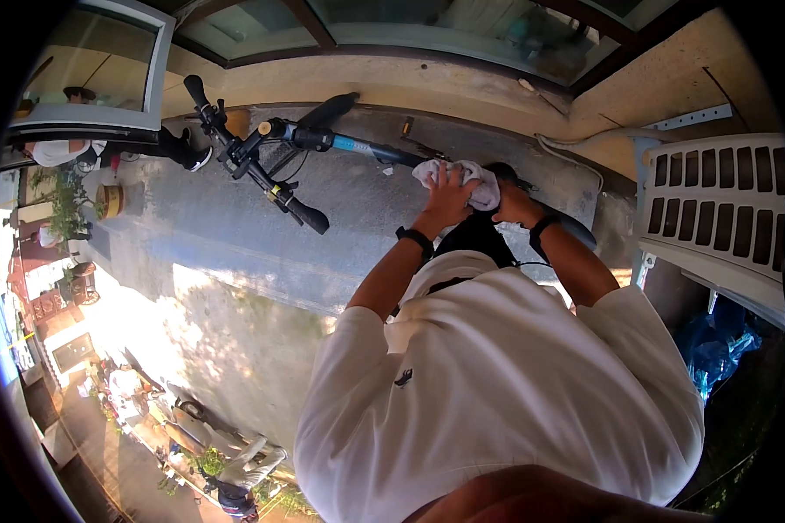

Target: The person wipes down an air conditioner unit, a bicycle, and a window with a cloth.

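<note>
Here, left hand [447, 199] grasps bunched white cloth [475, 185] — fingers spread over it, cloth against bicycle [355, 146], well apart from bicycle's handlebar [244, 159]. Right hand [518, 207] just beside cloth, at dark part of bicycle; whether its fingers grip, cannot tell. Slatted outdoor unit [713, 206] right of bicycle — potted plant [110, 201] left of it.

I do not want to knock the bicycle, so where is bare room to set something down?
Widest: the pavement between the handlebar and left forearm, reaching the sunlit part. Narrower: the strip between bicycle frame and wall, interrupted by a pedal. Crowded: around the cloth, where left hand and right hand are close together.
</note>
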Demonstrator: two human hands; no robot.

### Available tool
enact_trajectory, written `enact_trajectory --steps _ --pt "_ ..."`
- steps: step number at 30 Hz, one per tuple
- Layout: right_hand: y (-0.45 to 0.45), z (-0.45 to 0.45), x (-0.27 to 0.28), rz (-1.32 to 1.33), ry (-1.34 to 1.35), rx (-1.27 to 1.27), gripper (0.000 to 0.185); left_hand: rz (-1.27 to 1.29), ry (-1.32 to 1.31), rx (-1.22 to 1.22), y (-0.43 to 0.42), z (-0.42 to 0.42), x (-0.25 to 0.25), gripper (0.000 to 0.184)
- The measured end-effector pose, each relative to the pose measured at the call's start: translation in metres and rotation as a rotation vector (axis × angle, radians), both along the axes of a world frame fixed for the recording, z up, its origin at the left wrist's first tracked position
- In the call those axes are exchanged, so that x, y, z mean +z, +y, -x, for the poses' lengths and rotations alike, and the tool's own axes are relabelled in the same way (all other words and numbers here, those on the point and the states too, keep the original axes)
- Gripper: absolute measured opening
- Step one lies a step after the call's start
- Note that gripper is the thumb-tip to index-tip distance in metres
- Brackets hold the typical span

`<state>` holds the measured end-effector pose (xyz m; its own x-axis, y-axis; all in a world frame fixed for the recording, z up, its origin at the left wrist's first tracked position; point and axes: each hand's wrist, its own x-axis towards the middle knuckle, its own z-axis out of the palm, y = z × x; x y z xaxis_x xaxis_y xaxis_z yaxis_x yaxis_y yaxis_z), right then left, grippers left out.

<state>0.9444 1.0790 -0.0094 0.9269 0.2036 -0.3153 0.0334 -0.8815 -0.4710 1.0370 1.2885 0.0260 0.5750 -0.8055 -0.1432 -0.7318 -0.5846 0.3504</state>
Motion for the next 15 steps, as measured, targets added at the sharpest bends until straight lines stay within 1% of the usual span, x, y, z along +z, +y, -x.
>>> enact_trajectory --steps 1,2,3,4,5,7,9,11,12,13,14,15 --pt "0.000 0.001 -0.006 0.008 -0.052 -0.022 0.035 0.057 -0.057 -0.138 0.002 0.003 -0.001 0.069" --pt "-0.002 0.004 -0.012 0.019 -0.098 -0.048 0.035 0.059 -0.053 -0.129 0.010 -0.005 -0.009 0.069" --pt "-0.001 -0.001 0.005 -0.012 0.050 -0.044 0.035 0.040 -0.143 -0.184 0.029 -0.016 -0.028 0.066" --pt "-0.003 -0.003 0.007 -0.010 0.061 -0.037 0.035 0.022 -0.234 -0.237 0.046 -0.029 -0.039 0.063" --pt "-0.004 -0.004 0.007 -0.030 0.064 -0.050 0.036 0.078 -0.090 -0.101 0.062 -0.039 -0.028 0.058" --pt "-0.002 -0.005 0.009 -0.097 0.063 -0.077 0.042 0.029 0.192 0.306 0.093 -0.058 -0.023 0.054" --pt "-0.004 -0.010 0.013 -0.066 0.098 -0.055 0.041 0.267 0.196 0.396 0.127 -0.070 0.000 0.054" --pt "-0.002 -0.009 0.012 -0.048 0.141 -0.053 0.040 0.316 0.160 0.611 0.144 -0.060 0.057 0.056" --pt "-0.002 -0.008 0.011 -0.069 0.110 -0.055 0.040 0.365 0.018 0.656 0.155 -0.056 0.082 0.058" --pt "-0.003 -0.005 0.010 -0.086 0.081 -0.050 0.041 0.415 -0.126 0.704 0.169 -0.053 0.097 0.059" --pt "-0.006 -0.004 0.009 -0.087 0.096 -0.031 0.041 0.398 -0.278 0.782 0.185 -0.053 0.100 0.062" --pt "-0.007 -0.006 0.008 -0.097 0.097 -0.036 0.040 0.348 -0.349 0.863 0.202 -0.053 0.104 0.062"
